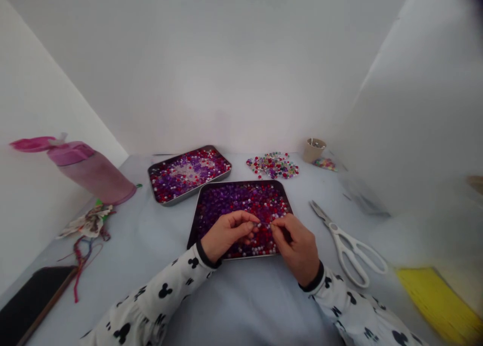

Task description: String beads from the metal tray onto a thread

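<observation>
Above the front tray [286, 197], filled with purple, red and white beads, both hands come together. The fingers of my left hand [228, 231] are pinched at the tips, beside a small pale bead [259, 225]. Facing it, my right hand [296, 243] also pinches with thumb and forefinger. A very thin strand seems to run between the two sets of fingertips, too fine to make out well. Purple beads [222, 200] fill the tray's left part, and red and white ones lie mostly on its right.
A second bead tray [177, 201] touches or nearly touches the front one. Behind lie loose colored beads [273, 165] and a small cup [314, 150]. White-handled scissors [349, 245] and yellow paper [437, 303] lie right; a pink bottle [94, 172], threads [81, 258] and a phone [33, 303] left.
</observation>
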`<state>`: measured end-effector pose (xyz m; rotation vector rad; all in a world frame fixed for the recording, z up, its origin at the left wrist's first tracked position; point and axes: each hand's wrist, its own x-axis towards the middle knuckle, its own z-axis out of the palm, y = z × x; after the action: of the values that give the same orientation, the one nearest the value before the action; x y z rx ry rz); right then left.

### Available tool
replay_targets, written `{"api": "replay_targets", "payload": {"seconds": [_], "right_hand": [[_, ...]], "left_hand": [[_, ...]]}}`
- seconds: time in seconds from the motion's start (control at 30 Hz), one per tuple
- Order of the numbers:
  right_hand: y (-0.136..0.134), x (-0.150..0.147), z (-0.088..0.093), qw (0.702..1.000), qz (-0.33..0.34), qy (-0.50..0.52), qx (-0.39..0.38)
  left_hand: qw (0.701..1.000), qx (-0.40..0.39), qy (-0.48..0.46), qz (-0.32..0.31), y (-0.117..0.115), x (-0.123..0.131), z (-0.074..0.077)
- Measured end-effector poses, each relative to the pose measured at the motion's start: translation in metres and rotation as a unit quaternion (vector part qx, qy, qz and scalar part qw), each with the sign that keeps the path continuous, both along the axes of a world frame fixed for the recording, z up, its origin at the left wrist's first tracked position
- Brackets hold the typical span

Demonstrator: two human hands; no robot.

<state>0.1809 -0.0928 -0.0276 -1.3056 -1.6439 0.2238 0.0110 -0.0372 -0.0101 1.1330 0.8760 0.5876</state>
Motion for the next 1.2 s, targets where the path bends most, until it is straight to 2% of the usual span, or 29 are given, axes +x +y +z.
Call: {"api": "replay_targets", "payload": {"seconds": [0.13, 0.47, 1.2], "right_hand": [[-0.0005, 0.0009, -0.0016, 1.0, 0.016, -0.022, 0.006], [-0.0006, 0.0027, -0.0064, 0.998, 0.033, -0.054, 0.024], [-0.0012, 0.0039, -0.0081, 0.994, 0.051, -0.096, 0.01]], "left_hand": [[1.0, -0.001, 0.0, -0.026, -0.0007, 0.0004, -0.0006], [1.0, 0.018, 0.005, -0.022, -0.0013, 0.0011, -0.0014], [0.999, 0.026, 0.011, -0.026, -0.0033, 0.0005, -0.0001]]}}
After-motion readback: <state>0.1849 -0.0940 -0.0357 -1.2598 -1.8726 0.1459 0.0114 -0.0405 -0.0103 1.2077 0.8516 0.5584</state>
